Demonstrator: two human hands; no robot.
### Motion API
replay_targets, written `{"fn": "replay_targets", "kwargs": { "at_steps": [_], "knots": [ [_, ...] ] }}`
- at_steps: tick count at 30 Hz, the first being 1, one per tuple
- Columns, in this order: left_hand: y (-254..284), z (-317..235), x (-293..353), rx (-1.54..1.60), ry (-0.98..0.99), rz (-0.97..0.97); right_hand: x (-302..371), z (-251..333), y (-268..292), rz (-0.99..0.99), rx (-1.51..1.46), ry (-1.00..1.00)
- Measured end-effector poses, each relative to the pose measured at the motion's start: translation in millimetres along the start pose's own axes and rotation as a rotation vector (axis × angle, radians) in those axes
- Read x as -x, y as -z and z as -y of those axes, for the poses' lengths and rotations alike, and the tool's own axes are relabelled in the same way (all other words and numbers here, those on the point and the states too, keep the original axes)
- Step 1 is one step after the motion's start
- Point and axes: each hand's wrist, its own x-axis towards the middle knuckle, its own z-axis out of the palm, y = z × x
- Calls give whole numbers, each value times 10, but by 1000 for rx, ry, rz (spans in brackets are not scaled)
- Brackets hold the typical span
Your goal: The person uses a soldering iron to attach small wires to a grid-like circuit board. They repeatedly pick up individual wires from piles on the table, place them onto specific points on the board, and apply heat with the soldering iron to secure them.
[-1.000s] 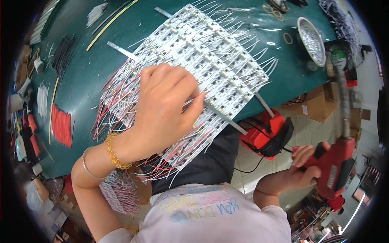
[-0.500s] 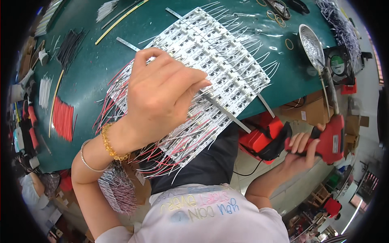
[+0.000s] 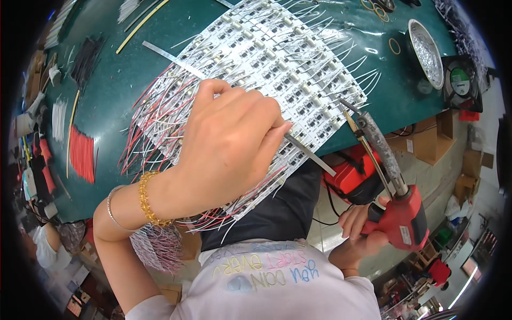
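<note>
A panel of white circuit boards (image 3: 266, 48) lies at the table's edge over my lap, with rows of small parts and white, red and black wires fringing its sides. My left hand (image 3: 229, 144) is over its middle, thumb and fingers pinched together; what they hold is hidden. Beside those fingertips a thin metal strip (image 3: 312, 154) crosses the panel. Wrapped around the handle of a red soldering gun (image 3: 408, 221) is my right hand (image 3: 358, 232). The gun's tip and thin feed tube point at the panel's right edge; whether they touch it I cannot tell.
A metal dish (image 3: 425, 53) and a solder spool (image 3: 462, 82) are at the right of the green table (image 3: 128, 90). Bundles of red wires (image 3: 82, 157) and black wires (image 3: 86, 61) lie left. A red and black case (image 3: 352, 173) sits below the table edge.
The soldering gun has swung from the metal dish left to the panel's right edge. My left hand has shifted slightly right and down, still pinched. The table and dish appear slightly shifted in view.
</note>
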Motion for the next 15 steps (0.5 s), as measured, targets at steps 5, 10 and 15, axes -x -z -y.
{"fn": "replay_targets", "kwargs": {
  "at_steps": [5, 10, 15],
  "knots": [
    [-62, 20, 34, -6, 17, 23, 55, 59, -8, 37, 205, -94],
    [-82, 29, 45, -61, -34, 47, 92, 49, 25, 28, 191, -82],
    [-104, 21, 27, -43, -46, 6, 51, 108, -6, 58, 151, -126]
  ]
}}
